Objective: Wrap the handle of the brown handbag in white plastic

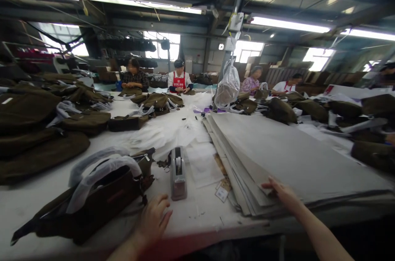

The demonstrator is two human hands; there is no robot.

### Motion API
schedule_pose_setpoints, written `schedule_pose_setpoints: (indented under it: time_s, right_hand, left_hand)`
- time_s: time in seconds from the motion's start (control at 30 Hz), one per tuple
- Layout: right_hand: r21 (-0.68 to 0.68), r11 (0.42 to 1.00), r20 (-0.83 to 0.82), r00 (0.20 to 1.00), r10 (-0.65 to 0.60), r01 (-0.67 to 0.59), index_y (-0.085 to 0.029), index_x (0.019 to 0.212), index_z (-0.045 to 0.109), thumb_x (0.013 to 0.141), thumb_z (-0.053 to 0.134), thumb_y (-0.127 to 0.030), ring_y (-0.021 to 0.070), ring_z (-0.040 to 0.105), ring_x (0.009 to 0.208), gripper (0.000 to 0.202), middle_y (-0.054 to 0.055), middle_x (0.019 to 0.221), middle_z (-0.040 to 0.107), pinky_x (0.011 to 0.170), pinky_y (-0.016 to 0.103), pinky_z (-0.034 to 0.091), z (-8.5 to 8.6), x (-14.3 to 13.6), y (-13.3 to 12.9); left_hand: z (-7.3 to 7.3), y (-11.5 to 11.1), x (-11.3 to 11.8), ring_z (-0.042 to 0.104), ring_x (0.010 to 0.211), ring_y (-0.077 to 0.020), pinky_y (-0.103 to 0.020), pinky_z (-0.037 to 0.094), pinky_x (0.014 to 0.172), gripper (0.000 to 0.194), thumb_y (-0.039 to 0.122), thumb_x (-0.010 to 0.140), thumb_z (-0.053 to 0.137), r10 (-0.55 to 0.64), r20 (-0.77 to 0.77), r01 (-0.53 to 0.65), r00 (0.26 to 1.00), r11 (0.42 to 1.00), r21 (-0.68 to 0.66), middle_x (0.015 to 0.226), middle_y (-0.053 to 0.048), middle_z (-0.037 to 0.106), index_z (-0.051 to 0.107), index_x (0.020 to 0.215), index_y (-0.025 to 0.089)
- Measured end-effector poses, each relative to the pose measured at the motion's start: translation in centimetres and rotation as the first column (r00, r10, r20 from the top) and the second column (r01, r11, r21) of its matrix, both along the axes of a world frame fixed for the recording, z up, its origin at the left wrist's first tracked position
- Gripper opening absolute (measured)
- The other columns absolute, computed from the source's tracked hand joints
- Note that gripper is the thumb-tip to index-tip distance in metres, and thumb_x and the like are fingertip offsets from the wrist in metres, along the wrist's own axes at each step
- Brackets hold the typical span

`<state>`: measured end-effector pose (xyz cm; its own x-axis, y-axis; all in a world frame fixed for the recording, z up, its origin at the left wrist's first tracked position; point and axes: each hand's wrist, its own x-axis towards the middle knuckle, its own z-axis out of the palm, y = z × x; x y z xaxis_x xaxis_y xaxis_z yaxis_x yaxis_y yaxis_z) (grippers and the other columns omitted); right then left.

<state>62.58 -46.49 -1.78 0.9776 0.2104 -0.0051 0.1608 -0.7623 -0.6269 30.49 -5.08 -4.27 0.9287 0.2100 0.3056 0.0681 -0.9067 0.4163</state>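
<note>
Grey paper sheets (277, 158) lie stacked at the table's near right, where the right hand (282, 193) presses loosely spread fingers on the corner; peeling one sheet cleanly looks wise, while the left hand (153, 220) rests half-curled beside the brown bag (101, 199).

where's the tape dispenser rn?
Head view, low centre: the tape dispenser stands on the white table, between the brown bag and the grey sheet stack, just beyond the left hand.
</note>
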Motion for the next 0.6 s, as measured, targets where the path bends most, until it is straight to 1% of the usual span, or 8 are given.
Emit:
schedule_pose_setpoints:
  time_s: [0.13, 0.23, 0.3, 0.37, 0.4, 0.43, 0.5, 0.6]
  right_hand:
    - [0.004, 1.0, -0.028, 1.0, 0.009, -0.009, -0.021, 0.083, 0.081, 0.076, 0.044, -0.068, 0.0324, 0.069, 0.098, 0.06, 0.013, 0.092, 0.077, 0.09, 0.041, 0.051, 0.7, 0.6, 0.7]
    - [0.044, 0.997, 0.05, 0.997, -0.062, 0.06, -0.017, 0.106, 0.076, 0.078, 0.041, -0.062, 0.0326, 0.061, 0.118, 0.063, 0.014, 0.115, 0.072, 0.102, 0.042, 0.045, 1.7, 0.4, 1.7]
    - [0.142, 0.988, 0.044, 0.997, -0.065, 0.058, -0.018, 0.114, 0.073, 0.081, 0.04, -0.061, 0.0294, 0.06, 0.121, 0.063, 0.012, 0.12, 0.071, 0.105, 0.039, 0.044, 2.6, -1.0, 3.1]
    - [0.287, 0.958, -0.035, 0.999, 0.002, 0.008, -0.021, 0.112, 0.074, 0.08, 0.046, -0.063, 0.0287, 0.061, 0.119, 0.06, 0.009, 0.118, 0.072, 0.106, 0.038, 0.045, 3.5, -3.8, 5.3]
    - [0.356, 0.934, -0.098, 0.993, 0.072, -0.032, -0.022, 0.109, 0.076, 0.079, 0.05, -0.064, 0.0296, 0.062, 0.118, 0.058, 0.008, 0.117, 0.073, 0.105, 0.039, 0.045, 3.8, -5.8, 6.6]
    - [0.408, 0.91, -0.15, 0.979, 0.139, -0.067, -0.022, 0.106, 0.077, 0.078, 0.053, -0.066, 0.0307, 0.063, 0.116, 0.058, 0.008, 0.114, 0.074, 0.104, 0.041, 0.047, 3.9, -8.0, 8.0]
    - [0.486, 0.86, -0.243, 0.921, 0.305, -0.156, -0.022, 0.103, 0.078, 0.079, 0.054, -0.07, 0.0322, 0.065, 0.112, 0.058, 0.009, 0.11, 0.075, 0.1, 0.044, 0.05, 3.9, -12.8, 10.3]
    - [0.548, 0.78, -0.353, 0.762, 0.542, -0.301, -0.027, 0.104, 0.076, 0.085, 0.053, -0.066, 0.028, 0.067, 0.106, 0.048, 0.004, 0.111, 0.074, 0.092, 0.044, 0.054, 3.5, -18.8, 11.6]
  left_hand:
    - [-4.7, 1.0, 1.6, 0.065, 0.114, -0.0285, -0.047, 0.055, 0.1, 0.031, 0.034, 0.088, 0.049, 0.153, 0.016, -0.15, 0.988, 0.981, -0.125, 0.118, -0.014, 0.069, 0.068, 0.106, 0.018]
    - [-5.1, 1.3, 0.9, 0.068, 0.106, -0.0274, -0.045, 0.058, 0.093, 0.028, 0.035, 0.09, 0.047, 0.216, 0.106, -0.195, 0.971, 0.964, -0.178, 0.11, -0.012, 0.071, 0.067, 0.102, 0.019]
    - [-3.8, 0.8, 0.0, 0.071, 0.086, -0.0231, -0.038, 0.062, 0.078, 0.023, 0.031, 0.093, 0.045, 0.186, 0.184, -0.149, 0.965, 0.969, -0.195, 0.09, -0.009, 0.072, 0.065, 0.089, 0.021]
    - [-1.7, -0.5, -0.4, 0.067, 0.069, -0.0183, -0.03, 0.059, 0.065, 0.026, 0.027, 0.095, 0.042, 0.068, 0.238, -0.019, 0.969, 0.979, -0.201, 0.071, -0.005, 0.066, 0.06, 0.076, 0.022]
    - [-0.6, -1.4, -0.3, 0.066, 0.068, -0.0175, -0.029, 0.058, 0.065, 0.026, 0.026, 0.095, 0.041, -0.01, 0.242, 0.062, 0.97, 0.976, -0.207, 0.069, -0.004, 0.065, 0.059, 0.076, 0.022]
    - [0.4, -2.5, 0.0, 0.067, 0.072, -0.0181, -0.029, 0.058, 0.069, 0.024, 0.027, 0.094, 0.042, -0.085, 0.229, 0.138, 0.97, 0.965, -0.223, 0.074, -0.005, 0.067, 0.061, 0.081, 0.023]
    - [2.3, -4.7, 1.6, 0.07, 0.091, -0.0216, -0.033, 0.059, 0.081, 0.028, 0.033, 0.093, 0.045, -0.164, 0.141, 0.2, 0.976, 0.932, -0.301, 0.1, -0.011, 0.072, 0.06, 0.113, 0.021]
    - [4.2, -8.0, 5.2, 0.057, 0.125, -0.0303, -0.04, 0.053, 0.099, 0.081, 0.041, 0.082, 0.061, -0.096, -0.139, 0.043, 0.986, 0.938, -0.344, 0.139, -0.024, 0.054, 0.029, 0.148, 0.009]
